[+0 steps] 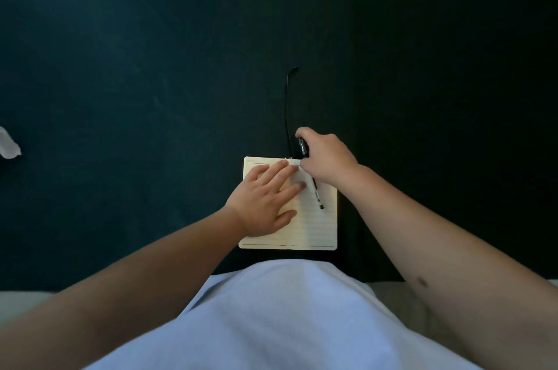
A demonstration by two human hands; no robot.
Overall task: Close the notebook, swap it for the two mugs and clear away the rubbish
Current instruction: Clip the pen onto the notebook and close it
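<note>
Left hand flat on open notebook; right hand grip holding pen; crumpled paper far left.

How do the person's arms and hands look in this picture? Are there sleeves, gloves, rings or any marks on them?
Both forearms are bare, with no sleeve reaching them in view. The left hand and the right hand wear no gloves, and no ring, watch or bracelet shows. The right forearm bears one small dark oval mark. The torso wears a light blue top.

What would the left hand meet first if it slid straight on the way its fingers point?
Probably the right hand, which grips a pen just beyond the left hand fingertips, over the open notebook.
</note>
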